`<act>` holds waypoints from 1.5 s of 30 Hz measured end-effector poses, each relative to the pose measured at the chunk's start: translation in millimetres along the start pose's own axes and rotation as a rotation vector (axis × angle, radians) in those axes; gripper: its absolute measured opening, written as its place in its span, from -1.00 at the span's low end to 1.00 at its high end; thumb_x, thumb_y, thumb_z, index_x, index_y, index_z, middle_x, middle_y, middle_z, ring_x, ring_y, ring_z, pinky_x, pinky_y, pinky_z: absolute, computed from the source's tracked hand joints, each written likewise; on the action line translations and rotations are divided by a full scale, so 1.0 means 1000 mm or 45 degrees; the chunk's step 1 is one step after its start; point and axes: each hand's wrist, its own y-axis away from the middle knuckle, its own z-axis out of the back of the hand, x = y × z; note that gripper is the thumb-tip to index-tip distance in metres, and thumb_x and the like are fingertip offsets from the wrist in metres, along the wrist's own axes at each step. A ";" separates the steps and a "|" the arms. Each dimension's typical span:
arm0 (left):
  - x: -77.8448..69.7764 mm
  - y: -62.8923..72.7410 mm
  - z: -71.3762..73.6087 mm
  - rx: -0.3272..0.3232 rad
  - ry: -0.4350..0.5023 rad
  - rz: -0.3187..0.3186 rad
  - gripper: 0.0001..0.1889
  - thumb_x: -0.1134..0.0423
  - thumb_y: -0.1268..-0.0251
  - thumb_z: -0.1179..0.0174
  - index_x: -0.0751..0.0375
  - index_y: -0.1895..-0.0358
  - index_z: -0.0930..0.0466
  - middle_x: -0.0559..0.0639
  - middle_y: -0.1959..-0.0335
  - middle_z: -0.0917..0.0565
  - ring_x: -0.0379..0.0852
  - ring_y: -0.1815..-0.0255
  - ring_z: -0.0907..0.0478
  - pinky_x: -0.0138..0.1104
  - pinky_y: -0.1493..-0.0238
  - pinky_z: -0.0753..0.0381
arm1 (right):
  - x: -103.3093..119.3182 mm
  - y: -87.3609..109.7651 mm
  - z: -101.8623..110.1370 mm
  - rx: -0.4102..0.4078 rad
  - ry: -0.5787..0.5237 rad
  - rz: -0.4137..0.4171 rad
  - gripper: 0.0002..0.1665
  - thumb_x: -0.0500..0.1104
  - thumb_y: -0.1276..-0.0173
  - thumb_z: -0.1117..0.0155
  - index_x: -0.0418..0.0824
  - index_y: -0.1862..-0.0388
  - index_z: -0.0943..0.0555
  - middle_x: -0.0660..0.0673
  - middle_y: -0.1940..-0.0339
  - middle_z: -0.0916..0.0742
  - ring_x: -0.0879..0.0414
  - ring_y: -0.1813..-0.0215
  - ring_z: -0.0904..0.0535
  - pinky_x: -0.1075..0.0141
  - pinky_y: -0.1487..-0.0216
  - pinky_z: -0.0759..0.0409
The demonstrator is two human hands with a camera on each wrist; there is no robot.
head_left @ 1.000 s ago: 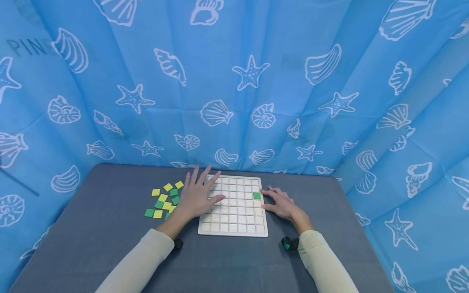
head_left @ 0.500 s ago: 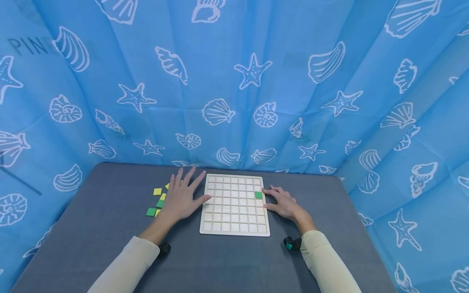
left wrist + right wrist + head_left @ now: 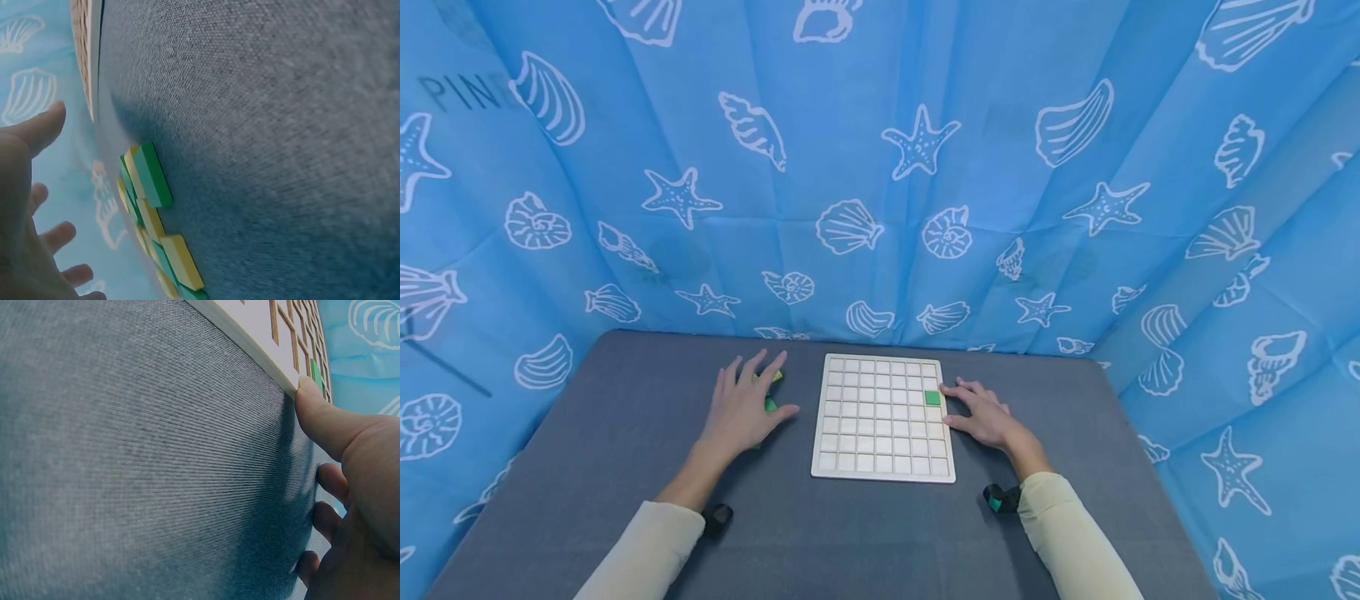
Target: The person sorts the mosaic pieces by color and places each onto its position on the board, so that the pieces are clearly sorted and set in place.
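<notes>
My left hand (image 3: 737,415) hovers with spread fingers over a cluster of loose square tiles, hiding most of them in the head view. The left wrist view shows these green tiles (image 3: 154,176) and yellow tiles (image 3: 182,261) lying close together on the cloth, apart from the fingers. A pale wooden grid board (image 3: 883,477) lies flat at the table's middle. One green tile (image 3: 932,398) sits in a cell near its right edge. My right hand (image 3: 990,418) rests beside that edge, its thumb (image 3: 319,412) touching the board's rim.
A dark grey cloth (image 3: 865,542) covers the table. Behind and to the right hangs a blue curtain (image 3: 865,150) with white shell and starfish prints, close to the table's back edge. Black bands (image 3: 718,520) show at the wrists.
My left hand has moved left from above the board to over the loose tiles, covering them. The right hand stays at the board's right edge. The view has shifted slightly.
</notes>
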 end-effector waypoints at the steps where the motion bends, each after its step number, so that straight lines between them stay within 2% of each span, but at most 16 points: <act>1: 0.002 0.001 0.000 0.007 0.021 0.018 -0.06 -0.26 -0.25 -0.34 -0.16 -0.64 -0.10 0.23 -0.63 -0.15 0.46 -0.61 0.01 0.38 -0.52 0.01 | 0.000 0.000 0.000 -0.002 -0.001 -0.002 -0.24 0.14 -0.52 -0.21 0.09 -0.62 -0.26 -0.26 -0.70 -0.16 -0.39 -0.60 -0.09 -0.45 -0.41 -0.09; 6: 0.010 0.003 0.000 0.052 0.128 0.121 -0.10 -0.21 -0.24 -0.37 -0.07 -0.60 -0.20 0.25 -0.58 -0.21 0.41 -0.49 -0.08 0.34 -0.34 -0.21 | 0.000 0.001 0.000 -0.008 -0.006 -0.003 -0.24 0.13 -0.52 -0.21 0.08 -0.62 -0.26 -0.26 -0.69 -0.16 -0.39 -0.60 -0.09 -0.45 -0.40 -0.09; 9: 0.012 0.004 0.001 0.063 0.174 0.184 -0.14 -0.16 -0.24 -0.40 0.00 -0.56 -0.27 0.27 -0.52 -0.26 0.37 -0.39 -0.13 0.27 -0.24 -0.28 | -0.001 0.000 0.000 -0.008 -0.013 -0.006 -0.24 0.12 -0.52 -0.22 0.08 -0.62 -0.26 -0.26 -0.69 -0.16 -0.39 -0.61 -0.08 -0.45 -0.41 -0.08; 15: 0.011 0.005 0.003 0.064 0.212 0.311 -0.30 -0.07 -0.23 -0.43 0.09 -0.39 -0.45 0.31 -0.37 -0.37 0.31 -0.25 -0.16 0.16 -0.13 -0.30 | -0.003 0.000 0.000 -0.003 -0.021 0.003 -0.24 0.12 -0.53 -0.21 0.08 -0.63 -0.25 -0.26 -0.70 -0.15 -0.40 -0.61 -0.06 -0.47 -0.41 -0.05; 19: 0.012 0.005 0.004 0.062 0.225 0.360 -0.38 -0.04 -0.23 -0.44 0.09 -0.31 -0.52 0.30 -0.34 -0.39 0.32 -0.25 -0.16 0.14 -0.12 -0.27 | -0.003 0.000 0.000 0.002 -0.026 0.003 -0.24 0.13 -0.53 -0.21 0.09 -0.63 -0.25 -0.25 -0.70 -0.14 -0.40 -0.62 -0.05 -0.47 -0.42 -0.04; 23: 0.013 0.005 0.004 0.072 0.247 0.389 -0.46 0.01 -0.24 -0.45 0.09 -0.25 -0.58 0.26 -0.33 -0.40 0.30 -0.23 -0.16 0.12 -0.11 -0.25 | -0.003 0.000 0.000 0.000 -0.025 0.005 -0.24 0.13 -0.53 -0.21 0.09 -0.63 -0.25 -0.25 -0.70 -0.14 -0.40 -0.62 -0.05 -0.48 -0.41 -0.05; 28: 0.015 0.004 -0.001 0.082 0.245 0.409 -0.55 -0.01 -0.23 -0.45 0.09 -0.13 -0.67 0.21 -0.23 -0.45 0.24 -0.17 -0.18 0.07 -0.07 -0.24 | -0.003 0.000 0.000 -0.002 -0.022 0.005 -0.24 0.12 -0.53 -0.20 0.08 -0.63 -0.25 -0.25 -0.70 -0.14 -0.40 -0.62 -0.06 -0.46 -0.40 -0.07; 34: 0.016 0.003 -0.005 0.082 0.221 0.419 -0.68 -0.02 -0.21 -0.46 0.09 0.09 -0.75 0.18 -0.13 -0.48 0.23 -0.14 -0.19 0.07 -0.07 -0.24 | -0.002 0.002 -0.001 0.004 -0.037 -0.003 -0.24 0.11 -0.53 -0.21 0.08 -0.62 -0.25 -0.25 -0.70 -0.15 -0.40 -0.62 -0.05 -0.45 -0.41 -0.06; 41: 0.011 -0.001 -0.004 0.098 0.218 0.454 -0.72 0.03 -0.21 -0.48 0.12 0.14 -0.77 0.20 -0.15 -0.49 0.23 -0.16 -0.20 0.08 -0.10 -0.27 | -0.002 0.001 -0.001 -0.007 -0.019 -0.002 -0.24 0.12 -0.52 -0.22 0.08 -0.62 -0.25 -0.25 -0.70 -0.16 -0.39 -0.61 -0.08 -0.43 -0.39 -0.11; 45: 0.009 -0.002 -0.003 0.092 0.231 0.433 -0.77 0.08 -0.22 -0.47 0.11 0.20 -0.72 0.17 -0.11 -0.49 0.21 -0.13 -0.20 0.06 -0.06 -0.25 | -0.002 0.001 -0.001 -0.010 -0.020 -0.008 -0.24 0.11 -0.52 -0.22 0.09 -0.62 -0.26 -0.24 -0.70 -0.16 -0.38 -0.61 -0.08 -0.43 -0.40 -0.10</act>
